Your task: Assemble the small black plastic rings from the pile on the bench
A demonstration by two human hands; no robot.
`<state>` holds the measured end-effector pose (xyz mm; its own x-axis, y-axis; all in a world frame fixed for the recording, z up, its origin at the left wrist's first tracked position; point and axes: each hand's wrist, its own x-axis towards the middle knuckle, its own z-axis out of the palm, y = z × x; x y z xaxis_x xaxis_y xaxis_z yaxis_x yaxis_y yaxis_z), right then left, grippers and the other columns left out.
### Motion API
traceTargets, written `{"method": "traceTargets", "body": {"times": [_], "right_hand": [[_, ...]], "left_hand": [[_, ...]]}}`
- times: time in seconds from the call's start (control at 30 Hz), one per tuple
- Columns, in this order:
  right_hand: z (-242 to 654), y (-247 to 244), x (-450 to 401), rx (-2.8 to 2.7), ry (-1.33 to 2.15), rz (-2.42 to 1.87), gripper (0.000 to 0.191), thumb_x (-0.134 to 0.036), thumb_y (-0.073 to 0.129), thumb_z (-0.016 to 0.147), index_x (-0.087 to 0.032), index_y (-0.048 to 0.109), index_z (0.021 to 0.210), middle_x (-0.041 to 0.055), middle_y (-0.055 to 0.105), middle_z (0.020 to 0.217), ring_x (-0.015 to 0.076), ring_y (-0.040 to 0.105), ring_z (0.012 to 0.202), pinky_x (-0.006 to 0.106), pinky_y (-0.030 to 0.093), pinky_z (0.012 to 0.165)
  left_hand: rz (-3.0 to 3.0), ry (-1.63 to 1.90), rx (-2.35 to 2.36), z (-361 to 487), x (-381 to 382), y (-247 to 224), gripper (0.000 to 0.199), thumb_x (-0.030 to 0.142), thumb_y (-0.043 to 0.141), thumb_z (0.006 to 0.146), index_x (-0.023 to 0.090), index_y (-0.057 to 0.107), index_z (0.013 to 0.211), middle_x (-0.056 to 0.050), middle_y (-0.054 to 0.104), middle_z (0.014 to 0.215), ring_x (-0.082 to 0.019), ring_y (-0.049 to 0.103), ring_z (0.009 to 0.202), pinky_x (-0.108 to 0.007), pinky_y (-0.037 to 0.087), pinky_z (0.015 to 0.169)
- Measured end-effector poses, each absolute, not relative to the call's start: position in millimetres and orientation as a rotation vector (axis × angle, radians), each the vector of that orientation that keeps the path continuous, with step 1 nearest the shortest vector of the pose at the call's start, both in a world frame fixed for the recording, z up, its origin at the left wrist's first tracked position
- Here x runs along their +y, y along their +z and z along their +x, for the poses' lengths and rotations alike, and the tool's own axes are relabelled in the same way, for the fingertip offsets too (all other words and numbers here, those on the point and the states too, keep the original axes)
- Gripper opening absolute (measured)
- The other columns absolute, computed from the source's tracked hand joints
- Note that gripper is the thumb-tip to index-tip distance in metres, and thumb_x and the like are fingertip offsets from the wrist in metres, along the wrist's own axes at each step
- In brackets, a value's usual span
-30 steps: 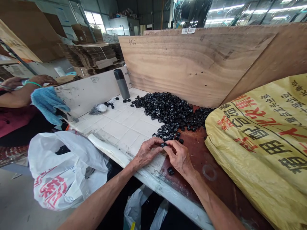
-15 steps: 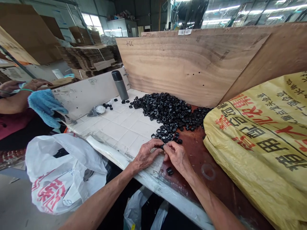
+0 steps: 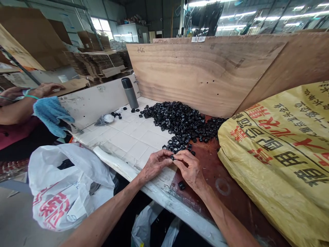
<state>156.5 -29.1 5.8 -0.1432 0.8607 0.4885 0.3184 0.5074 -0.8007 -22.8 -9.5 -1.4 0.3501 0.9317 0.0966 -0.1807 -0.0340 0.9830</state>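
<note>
Left-hand grip: thumb and fingertips of the left hand (image 3: 155,165) closed on one side of a small black part (image 3: 172,157).
Right-hand grip: thumb and forefinger of the right hand (image 3: 189,168) closed on the other side of the same part; fingertips of both hands nearly meet.
Held part: at the near edge of the black ring pile (image 3: 180,120), pinched between both hands; finer detail too small to tell.
Loose piece: black piece (image 3: 181,185) on the near side of the pile, by the right wrist, well apart from the pile.
Pile: many black rings heaped on the tabletop (image 3: 125,137), partly on its white tiled-look area, partly on a red-brown area (image 3: 218,171).
Left of pile: small clear bag (image 3: 105,119) with something white in it, a few scattered black bits beside it.
Far left of pile: gray flask (image 3: 131,97) with black cap, upright.
Behind pile: plywood panel (image 3: 200,75), standing on edge.
Right of pile: yellow sack (image 3: 272,168) with red and black print.
Near left of pile, off the tabletop: white plastic bag (image 3: 69,188) with red print, dark stuff inside.
Further left of pile: blue towel (image 3: 52,115), co-worker's hand (image 3: 43,90) above it.
</note>
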Motion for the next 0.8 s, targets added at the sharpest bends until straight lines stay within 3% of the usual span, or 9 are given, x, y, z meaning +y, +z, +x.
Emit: {"method": "traceTargets", "body": {"times": [0.1,0.27,0.53,0.67,0.8], "right_hand": [[153.7,10.5,-31.9,-1.611,0.732,-1.072,0.011,-0.019,0.059,0.088,-0.022,0.069,0.085,0.0049,0.065,0.095,0.0186,0.064,0.089,0.029,0.052,0.080],[150.6,12.8,-34.9,-1.556,0.751,-1.130,0.014,-0.015,0.059,0.080,-0.023,0.064,0.091,0.0031,0.067,0.097,0.0200,0.063,0.095,0.031,0.050,0.087],[150.6,1.8,-32.9,-1.561,0.688,-1.267,0.017,-0.034,0.062,0.089,-0.023,0.064,0.102,0.0044,0.070,0.091,0.0191,0.067,0.080,0.028,0.053,0.075],[151.1,-1.1,-34.2,-1.689,0.606,-1.289,0.020,-0.034,0.048,0.098,-0.023,0.062,0.108,0.0065,0.072,0.097,0.0201,0.068,0.085,0.028,0.050,0.078],[153.7,3.3,-35.6,-1.744,0.644,-1.290,0.020,-0.034,0.047,0.098,-0.022,0.059,0.109,0.0054,0.070,0.089,0.0192,0.067,0.075,0.026,0.049,0.071]], "left_hand": [[1.388,1.156,0.788,-20.4,-10.7,0.4,0.027,0.033,0.079,0.076,0.016,0.070,0.095,-0.006,0.067,0.097,-0.018,0.062,0.092,-0.032,0.051,0.087],[1.326,1.054,0.785,-21.4,-11.7,3.0,0.027,0.034,0.075,0.080,0.016,0.068,0.099,-0.007,0.066,0.098,-0.019,0.064,0.090,-0.034,0.053,0.084],[1.479,1.154,0.717,-21.7,-10.2,-4.6,0.020,0.028,0.071,0.084,0.017,0.066,0.101,-0.008,0.063,0.104,-0.020,0.062,0.098,-0.035,0.052,0.089],[1.775,1.145,0.735,-23.3,-10.6,-6.8,0.017,0.026,0.064,0.090,0.018,0.065,0.105,-0.009,0.064,0.106,-0.020,0.061,0.099,-0.036,0.049,0.092],[1.739,1.141,0.751,-23.1,-11.4,-4.9,0.016,0.026,0.063,0.091,0.018,0.064,0.105,-0.008,0.064,0.106,-0.020,0.062,0.100,-0.036,0.050,0.092]]}}
